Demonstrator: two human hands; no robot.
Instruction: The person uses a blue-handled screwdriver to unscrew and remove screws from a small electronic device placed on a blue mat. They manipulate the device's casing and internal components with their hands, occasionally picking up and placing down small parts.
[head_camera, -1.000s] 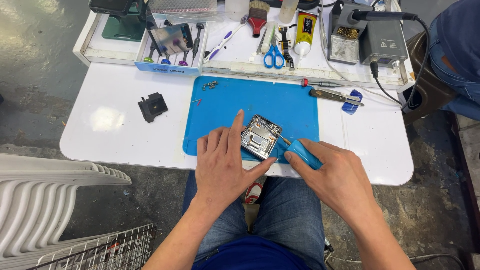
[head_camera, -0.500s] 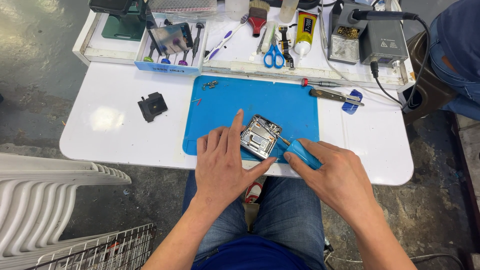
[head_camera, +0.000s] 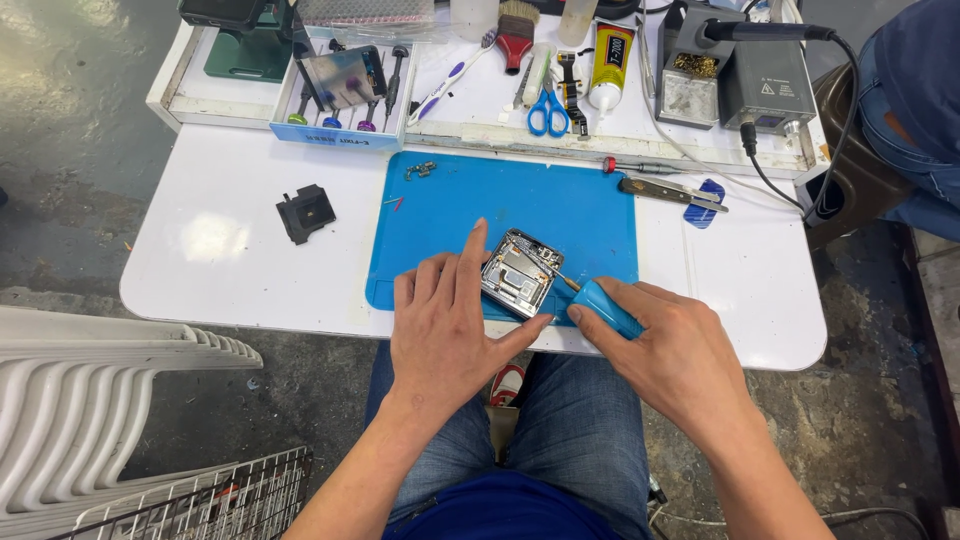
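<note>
An opened phone (head_camera: 520, 274), its silver inner parts showing, lies tilted on a blue work mat (head_camera: 520, 205). My left hand (head_camera: 450, 325) rests flat on the mat with index finger and thumb bracing the phone's left and lower sides. My right hand (head_camera: 675, 350) grips a blue-handled screwdriver (head_camera: 603, 307), whose thin tip touches the phone's right edge.
A small black part (head_camera: 305, 213) lies left of the mat, tiny screws (head_camera: 420, 170) at its top left. A tool tray (head_camera: 345, 85), toothbrush, scissors (head_camera: 548, 110), glue tube (head_camera: 610, 55) and soldering station (head_camera: 765, 80) line the back. Tweezers-like tool (head_camera: 670, 192) lies right. White chairs (head_camera: 90, 400) stand at left.
</note>
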